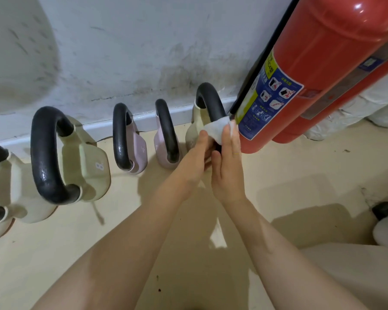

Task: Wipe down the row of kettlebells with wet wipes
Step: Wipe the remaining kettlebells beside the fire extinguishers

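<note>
At the right end of the row along the wall's foot, beside two red extinguishers [318,70], both hands wrap a wet wipe [217,128] round the cream kettlebell's [195,128] black handle: the right hand [230,166] pinches it, the left hand [194,162] curls beneath. Judging by this, the wipe should stay snug and slide along the whole loop. Six kettlebells show: four cream, two pink.

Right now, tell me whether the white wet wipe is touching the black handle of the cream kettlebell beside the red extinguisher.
Touching. The head view shows the white wet wipe wrapped against the black handle.
</note>
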Available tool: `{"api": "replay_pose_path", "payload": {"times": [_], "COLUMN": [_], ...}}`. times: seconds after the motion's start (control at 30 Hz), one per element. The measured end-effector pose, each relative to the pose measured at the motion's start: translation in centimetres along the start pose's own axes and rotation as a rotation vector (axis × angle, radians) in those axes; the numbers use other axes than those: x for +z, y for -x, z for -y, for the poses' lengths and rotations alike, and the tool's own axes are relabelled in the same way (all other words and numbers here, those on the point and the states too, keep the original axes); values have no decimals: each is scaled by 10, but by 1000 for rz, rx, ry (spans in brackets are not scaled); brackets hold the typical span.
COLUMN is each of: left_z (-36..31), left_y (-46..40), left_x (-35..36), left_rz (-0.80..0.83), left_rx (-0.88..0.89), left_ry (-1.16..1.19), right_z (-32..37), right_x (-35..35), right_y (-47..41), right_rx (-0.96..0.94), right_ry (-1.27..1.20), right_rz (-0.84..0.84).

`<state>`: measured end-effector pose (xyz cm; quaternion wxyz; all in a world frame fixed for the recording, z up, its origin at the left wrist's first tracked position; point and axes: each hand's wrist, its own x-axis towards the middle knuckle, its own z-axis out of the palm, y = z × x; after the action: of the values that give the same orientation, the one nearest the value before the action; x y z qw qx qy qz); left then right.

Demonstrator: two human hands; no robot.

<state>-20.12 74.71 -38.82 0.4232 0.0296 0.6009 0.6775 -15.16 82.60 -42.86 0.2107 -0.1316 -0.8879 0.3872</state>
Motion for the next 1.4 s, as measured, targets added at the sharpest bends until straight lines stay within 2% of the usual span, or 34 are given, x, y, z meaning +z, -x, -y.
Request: {"api": "replay_pose_path", "payload": {"times": [0.13, 0.2, 0.3, 0.43, 0.57, 0.7, 0.8, 0.87, 1.0, 1.07, 1.13, 1.27, 1.4], "left_z": [-8, -8, -6, -10, -11, -7, -3, -5, -6, -1, 4, 12, 16], "left_y": [3, 2, 5, 11, 10, 10, 8, 6, 5, 10, 17, 24, 30], "left_x": [2, 2, 5, 6, 5, 5, -2, -8, -9, -8, -10, -19, -23], "left_rz": [-42, -68, -59, -39, -20, -9, 43, 90, 111, 88, 27, -60, -76], "left_rx": [-6, -1, -5, -4, -4, 10, -45, -85, -88, -82, -70, -78, -75], "left_ry": [-110, -159, -174, -125, -152, -133, -80, -27, 127, 176, 181, 171, 151], "right_z": [18, 19, 18, 24, 15, 14, 13, 14, -1, -15, -25, -29, -25], "right_x": [-4, -12, -21, -28, -19, -21, -26, -29, -26, -25, -28, -37, -29], "right_y": [29, 29, 2, -12, 18, 0, -13, -15, -23, -17, -4, -6, -10], "right_rx": [552, 691, 711, 621, 577, 633, 506, 302, -349, -542, -655, -837, -767], "right_ry": [-476, -561, -642, -830, -686, -602, -359, -178, 341, 657, 893, 1083, 1155], "right_rz": [-31, -16, 6, -1, -10, -80, -196, -235, 9, 79, 161, 210, 171]}}
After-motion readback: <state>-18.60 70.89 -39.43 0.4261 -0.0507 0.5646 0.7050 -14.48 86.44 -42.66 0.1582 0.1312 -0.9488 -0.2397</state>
